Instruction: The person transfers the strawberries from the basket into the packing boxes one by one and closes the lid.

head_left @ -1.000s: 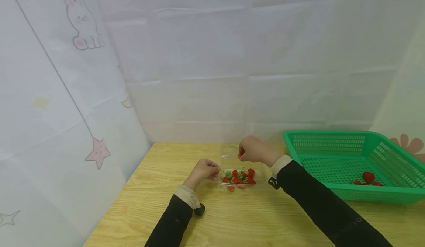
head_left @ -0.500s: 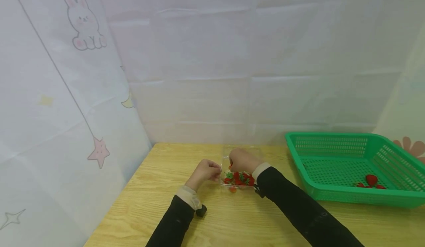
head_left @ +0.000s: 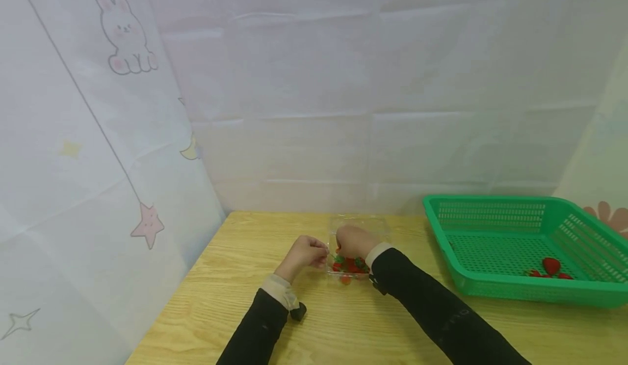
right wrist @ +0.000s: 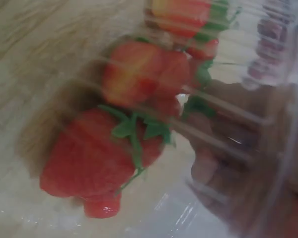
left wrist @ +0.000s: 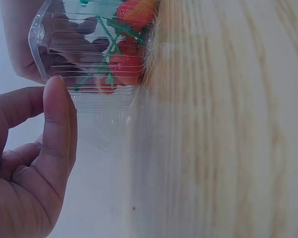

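Observation:
A clear plastic box (head_left: pixel 331 273) stands on the table with several red strawberries (head_left: pixel 352 267) with green leaves in it. My left hand (head_left: pixel 305 253) pinches its left rim; in the left wrist view the fingertips (left wrist: pixel 54 87) meet right at the box's corner. My right hand (head_left: pixel 356 241) reaches down inside the box, its fingers curled round a strawberry (head_left: pixel 338 250) of which only an orange-red bit shows. Through the clear wall, the right wrist view shows my right fingers (right wrist: pixel 206 168) beside the strawberries (right wrist: pixel 92 153) lying along the bottom.
To the right stands a green plastic basket (head_left: pixel 520 289) with a few strawberries (head_left: pixel 551 266) near its front wall. The box's raised clear lid (head_left: pixel 380 226) is behind my right hand. White printed cloth (head_left: pixel 304 109) hangs behind the wooden table (head_left: pixel 235 278).
My right hand has moved left and down with the strawberry, from above the box to inside it. My left hand has stayed at the box's rim.

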`<state>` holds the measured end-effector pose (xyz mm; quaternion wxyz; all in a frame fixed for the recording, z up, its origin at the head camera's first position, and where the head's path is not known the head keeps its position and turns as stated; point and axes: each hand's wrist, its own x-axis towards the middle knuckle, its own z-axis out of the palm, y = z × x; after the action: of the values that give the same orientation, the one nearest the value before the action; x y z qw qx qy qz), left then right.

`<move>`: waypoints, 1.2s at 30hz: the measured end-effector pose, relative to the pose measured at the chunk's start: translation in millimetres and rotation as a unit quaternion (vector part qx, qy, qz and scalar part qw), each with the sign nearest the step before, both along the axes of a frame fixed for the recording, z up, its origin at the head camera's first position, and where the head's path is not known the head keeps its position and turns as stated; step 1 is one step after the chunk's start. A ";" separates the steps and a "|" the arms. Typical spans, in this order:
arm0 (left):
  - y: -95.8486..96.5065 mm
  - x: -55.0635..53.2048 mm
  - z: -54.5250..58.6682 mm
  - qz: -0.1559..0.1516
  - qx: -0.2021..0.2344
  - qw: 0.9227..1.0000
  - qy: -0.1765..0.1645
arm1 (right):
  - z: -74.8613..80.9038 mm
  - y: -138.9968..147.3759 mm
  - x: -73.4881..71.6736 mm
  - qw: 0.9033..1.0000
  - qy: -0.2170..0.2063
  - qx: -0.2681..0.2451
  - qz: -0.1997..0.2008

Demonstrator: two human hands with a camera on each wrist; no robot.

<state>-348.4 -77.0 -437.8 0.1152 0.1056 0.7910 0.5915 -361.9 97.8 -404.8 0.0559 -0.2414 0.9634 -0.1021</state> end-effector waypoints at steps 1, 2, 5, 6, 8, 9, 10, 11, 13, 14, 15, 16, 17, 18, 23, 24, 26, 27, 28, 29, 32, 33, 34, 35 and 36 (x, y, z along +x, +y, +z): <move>0.1 0.0 0.0 0.001 0.000 1.000 -0.001 | -0.7 -0.3 0.0 1.000 0.001 0.006 0.000; 0.2 0.1 0.2 0.002 -0.002 1.000 -0.001 | -1.6 -0.5 0.0 1.000 0.003 0.010 0.000; 0.2 0.4 0.3 0.004 -0.004 1.000 -0.003 | -3.6 -0.9 0.6 1.000 -0.001 0.019 -0.003; 0.2 0.6 0.2 0.004 -0.004 1.000 -0.003 | -4.1 -1.1 1.0 1.000 -0.003 0.019 -0.006; 0.0 1.0 0.4 0.004 -0.004 1.000 -0.004 | -5.0 -1.1 1.6 1.000 -0.009 0.023 -0.010; -0.1 1.2 0.5 0.004 -0.004 1.000 -0.005 | -5.3 -1.2 1.9 0.999 -0.015 0.025 -0.012; -0.3 1.3 0.4 0.004 -0.003 1.000 -0.005 | -5.6 -1.2 2.4 0.999 -0.019 0.029 -0.015; -0.5 1.4 0.5 0.003 -0.003 1.000 -0.006 | -5.7 -1.2 2.8 0.999 -0.023 0.031 -0.016; -1.0 1.4 0.4 0.001 -0.003 1.000 -0.004 | -5.4 -1.4 3.8 0.999 -0.029 0.036 -0.016; -1.2 1.0 0.3 0.001 -0.002 1.000 -0.006 | -5.1 -1.4 4.3 0.999 -0.033 0.036 -0.016; -1.4 0.8 0.0 0.000 -0.002 1.000 -0.004 | -4.5 -1.2 5.0 0.999 -0.035 0.037 -0.015; -1.6 0.5 -0.3 -0.001 -0.001 1.000 -0.002 | -4.0 -1.2 5.5 0.999 -0.036 0.037 -0.014; -1.8 0.3 -0.7 -0.002 -0.001 1.000 -0.001 | -3.5 -1.0 5.9 0.999 -0.036 0.036 -0.012; -1.9 0.0 -1.1 -0.003 -0.001 1.000 0.000 | -2.9 -0.6 6.3 0.999 -0.036 0.034 -0.009; -1.9 -1.0 -2.1 -0.004 -0.004 1.000 -0.001 | 1.9 3.9 7.7 0.999 -0.034 0.020 0.004; -2.0 -1.4 -2.4 -0.004 -0.004 1.000 -0.002 | 3.9 5.0 8.2 0.999 -0.035 0.017 0.006; -2.0 -1.4 -2.4 -0.004 -0.005 1.000 -0.002 | 10.5 7.1 9.9 0.999 -0.044 0.013 0.005; -1.9 -1.4 -2.1 -0.004 -0.005 1.000 -0.004 | 13.9 8.3 10.7 0.999 -0.046 0.015 0.005; -1.9 -0.9 -1.5 -0.003 -0.005 1.000 -0.005 | 18.3 9.6 12.1 0.999 -0.046 0.019 0.007; -1.8 -0.5 -0.8 -0.003 -0.004 1.000 -0.006 | 23.9 10.7 13.6 0.999 -0.050 0.020 0.007; -1.5 1.8 1.5 -0.002 -0.008 1.000 -0.002 | 43.0 16.9 19.5 0.999 -0.038 0.032 0.016; -1.3 2.1 1.7 -0.001 -0.008 1.000 -0.001 | 50.1 19.9 21.9 0.999 -0.028 0.036 0.022; -1.2 2.6 2.0 -0.001 -0.009 1.000 0.000 | 57.8 23.2 24.6 0.999 -0.020 0.039 0.027; -1.2 2.8 1.9 -0.001 -0.009 1.000 0.001 | 66.3 26.7 27.5 0.999 -0.014 0.041 0.031; -1.1 2.9 1.8 0.000 -0.010 1.000 0.001 | 73.4 30.8 29.9 0.998 -0.003 0.042 0.037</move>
<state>-345.6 -78.1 -436.0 0.1155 0.1052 0.7972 0.5831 -332.0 128.6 -331.4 0.0727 -0.2743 0.9570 -0.0602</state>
